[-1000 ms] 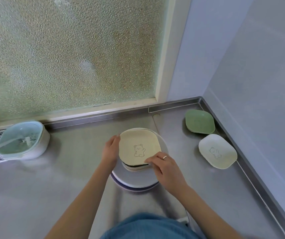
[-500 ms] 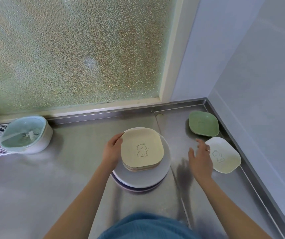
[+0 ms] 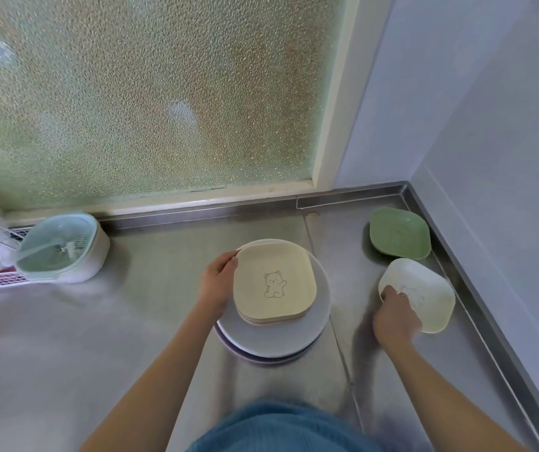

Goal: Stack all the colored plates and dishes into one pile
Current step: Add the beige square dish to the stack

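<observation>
Right hand [image 3: 396,318] grips the cream bear dish's [image 3: 424,291] near edge, while left hand [image 3: 217,282] steadies the yellow bear plate [image 3: 274,282] atop the pile.

Your steel counter [image 3: 105,347] is carrying the plate pile [image 3: 273,337] beside your left hand [image 3: 217,285], a white dish [image 3: 424,288] under your right hand [image 3: 395,318], a green dish [image 3: 398,233] beyond it, and a lidded tub [image 3: 62,249] sitting far left.

There are two round plates [image 3: 271,340] in the pile, with some square dishes [image 3: 273,282] on top. Right of the pile sit one white dish [image 3: 424,288] and one green dish [image 3: 398,233].
</observation>
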Available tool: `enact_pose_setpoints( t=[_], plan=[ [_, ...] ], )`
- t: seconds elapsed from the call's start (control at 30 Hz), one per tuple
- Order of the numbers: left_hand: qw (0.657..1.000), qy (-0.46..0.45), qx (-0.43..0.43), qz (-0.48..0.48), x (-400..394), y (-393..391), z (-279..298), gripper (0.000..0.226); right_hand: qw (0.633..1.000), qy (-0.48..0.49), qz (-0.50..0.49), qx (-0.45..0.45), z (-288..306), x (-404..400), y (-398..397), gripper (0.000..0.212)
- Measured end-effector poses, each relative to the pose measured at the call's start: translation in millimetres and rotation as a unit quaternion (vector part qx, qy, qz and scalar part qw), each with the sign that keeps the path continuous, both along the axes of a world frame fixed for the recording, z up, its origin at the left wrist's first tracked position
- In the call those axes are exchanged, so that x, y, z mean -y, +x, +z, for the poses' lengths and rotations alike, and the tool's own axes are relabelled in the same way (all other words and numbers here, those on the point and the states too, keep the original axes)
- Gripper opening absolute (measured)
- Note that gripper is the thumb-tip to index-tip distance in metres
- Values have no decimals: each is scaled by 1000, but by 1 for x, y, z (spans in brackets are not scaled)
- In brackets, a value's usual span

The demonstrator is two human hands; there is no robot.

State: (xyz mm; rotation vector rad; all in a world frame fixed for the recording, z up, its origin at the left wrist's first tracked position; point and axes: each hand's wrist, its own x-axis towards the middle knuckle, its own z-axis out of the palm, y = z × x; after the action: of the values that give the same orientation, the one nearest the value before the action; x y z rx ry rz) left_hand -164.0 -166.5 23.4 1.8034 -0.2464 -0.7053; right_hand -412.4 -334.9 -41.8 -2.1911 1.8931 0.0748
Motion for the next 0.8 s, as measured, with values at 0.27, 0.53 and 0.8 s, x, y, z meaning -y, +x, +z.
enact_pose_setpoints(
  t=[0.27, 0.53, 0.8],
  plan=[
    [1000, -8, 6, -19, -3, 0, 2, 25, 984, -88, 55, 145, 26, -35, 29, 32],
    [999, -22, -1, -30, -9, -1, 2, 21, 914, -182, 236, 275, 84, -81, 74, 20],
    [997, -15, 55, -44, -12, 1, -3, 25, 889, -97, 409, 183, 89, -143, 81, 31]
  ],
)
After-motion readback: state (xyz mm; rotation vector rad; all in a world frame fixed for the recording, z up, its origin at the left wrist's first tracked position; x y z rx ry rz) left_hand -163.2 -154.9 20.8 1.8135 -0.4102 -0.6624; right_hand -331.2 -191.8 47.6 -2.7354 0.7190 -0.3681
